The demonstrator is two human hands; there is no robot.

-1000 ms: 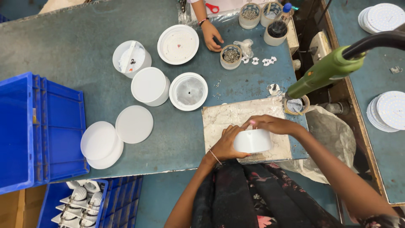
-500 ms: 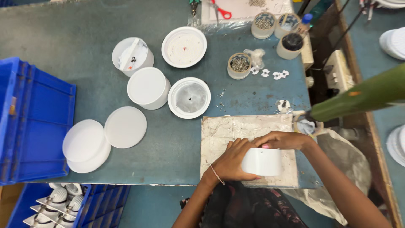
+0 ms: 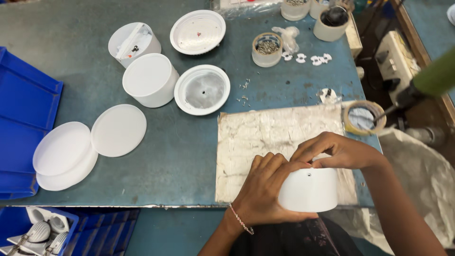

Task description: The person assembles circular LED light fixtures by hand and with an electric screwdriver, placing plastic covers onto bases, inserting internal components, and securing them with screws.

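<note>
A white cylindrical housing (image 3: 310,190) with a small hole in its wall lies on its side at the table's near edge. My left hand (image 3: 265,189) grips it from the left, fingers wrapped over the top. Over its far rim, my right hand (image 3: 339,150) pinches with thumb and fingertips. Under both hands lies a worn whitish mat (image 3: 265,137).
On the grey table (image 3: 180,161) stand two more white housings (image 3: 149,79) (image 3: 132,42), two round dished parts (image 3: 202,89) (image 3: 197,32), flat white discs (image 3: 118,130) (image 3: 64,154), a jar of screws (image 3: 267,49) and a tape roll (image 3: 363,117). Blue crates (image 3: 23,109) stand at left; a green tool (image 3: 433,78) hangs at right.
The view has drawn closer and shifted down. The housing has moved slightly right and nearer the table's edge in my hands. The other person's hand at the far side is out of view.
</note>
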